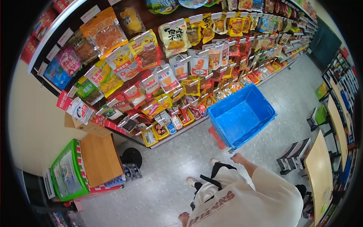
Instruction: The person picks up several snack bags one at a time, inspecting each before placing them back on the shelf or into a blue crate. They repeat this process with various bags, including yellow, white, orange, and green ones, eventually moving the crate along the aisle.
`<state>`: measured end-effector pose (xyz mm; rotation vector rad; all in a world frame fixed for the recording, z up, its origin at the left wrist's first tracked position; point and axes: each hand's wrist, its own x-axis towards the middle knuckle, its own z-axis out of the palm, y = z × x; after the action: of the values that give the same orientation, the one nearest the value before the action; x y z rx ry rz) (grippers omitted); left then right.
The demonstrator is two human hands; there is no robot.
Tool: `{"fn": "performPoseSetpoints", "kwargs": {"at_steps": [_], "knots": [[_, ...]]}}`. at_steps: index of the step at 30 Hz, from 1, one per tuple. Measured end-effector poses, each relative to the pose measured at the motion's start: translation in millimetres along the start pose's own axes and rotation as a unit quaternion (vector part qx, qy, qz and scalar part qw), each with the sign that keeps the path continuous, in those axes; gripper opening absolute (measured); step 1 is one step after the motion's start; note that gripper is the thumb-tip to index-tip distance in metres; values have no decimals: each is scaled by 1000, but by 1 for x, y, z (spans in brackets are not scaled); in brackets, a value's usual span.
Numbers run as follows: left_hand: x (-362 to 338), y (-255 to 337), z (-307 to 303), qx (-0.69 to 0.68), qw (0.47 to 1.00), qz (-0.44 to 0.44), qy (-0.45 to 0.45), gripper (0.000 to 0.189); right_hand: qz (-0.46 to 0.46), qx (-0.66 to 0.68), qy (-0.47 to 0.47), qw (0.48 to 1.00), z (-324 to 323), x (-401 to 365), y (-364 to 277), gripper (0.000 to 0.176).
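Observation:
I stand in a shop aisle facing a wall of hanging snack bags [170,68]. My right hand [237,157] hangs low, just beside the near corner of an empty blue plastic crate [242,115]; nothing shows in it and the fingers look loose. The crate rests on a red base [216,137] on the tiled floor. My left hand [184,217] is at the bottom edge by my white shirt, partly cut off, so its grip is unclear. My shoes [192,182] show below the shirt.
A wooden counter [100,159] with a green display box [68,172] stands at the left. A black round stand [132,156] sits by the shelf foot. Dark cartons [293,155] and wooden tables [319,170] line the right. More shelving runs down the aisle.

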<state>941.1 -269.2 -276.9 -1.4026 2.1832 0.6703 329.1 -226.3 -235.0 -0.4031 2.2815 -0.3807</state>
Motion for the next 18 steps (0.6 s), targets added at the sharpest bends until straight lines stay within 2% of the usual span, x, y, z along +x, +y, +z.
{"fn": "performPoseSetpoints", "kwargs": {"at_steps": [1,3,5,7,9,11,12,14,15,16,17,18], "knots": [[5,-9,-3,-84,995,-50,6,26,36,44,-65,996,1,-12,-7,36],[47,-24,-42,-246,957,-153,14,19,42,94,-31,994,16,-22,0,35],[81,-32,-92,-396,882,-255,25,12,48,145,-3,988,25,-30,14,33],[94,-28,-129,-530,772,-349,42,7,113,218,-11,969,25,-39,24,33],[109,-21,-149,-606,737,-293,67,15,134,244,-5,960,25,-46,26,33],[124,-5,-167,-551,778,-297,51,24,152,258,-3,954,19,-50,27,33],[125,5,-175,-553,773,-305,56,24,170,289,9,942,17,-48,26,33],[138,22,-195,-506,797,-324,-68,27,171,331,39,927,24,-16,37,35],[143,32,-202,-487,814,-305,-84,26,161,343,57,924,40,1,56,37],[148,33,-199,-461,832,-288,-106,25,90,323,143,931,42,3,53,46],[156,25,-202,-476,829,-247,-159,20,86,291,159,940,39,10,55,56],[161,38,-214,-417,843,-304,-154,17,147,270,176,935,69,53,89,64]]}}
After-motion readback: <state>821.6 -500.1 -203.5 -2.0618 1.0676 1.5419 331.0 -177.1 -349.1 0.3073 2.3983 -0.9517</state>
